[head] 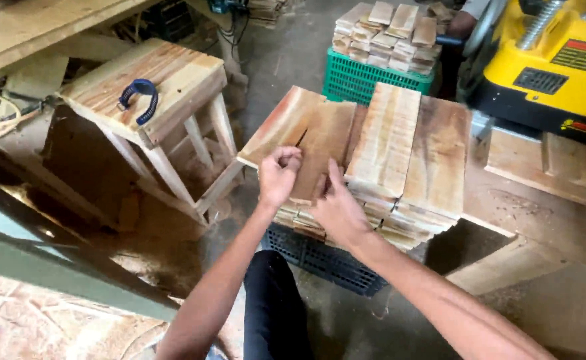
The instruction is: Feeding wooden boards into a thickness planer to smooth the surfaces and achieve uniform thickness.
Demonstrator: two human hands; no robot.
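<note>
A pile of short, rough wooden boards [410, 160] lies stacked on a dark plastic crate [326, 263] in front of me. My left hand [278, 175] has its fingers curled around the near edge of a reddish top board [286, 120] at the pile's left side. Just to the right, my right hand [336, 207] pinches the near end of the neighbouring board [325, 137], thumb on top. Both boards still rest on the stack.
A wooden stool [166, 83] with a blue-handled tool [140, 97] on it stands at left. A green crate [366, 80] heaped with wood blocks sits behind the pile. A yellow machine [553, 60] is at the upper right, beside a sawdust-strewn bench [546, 200].
</note>
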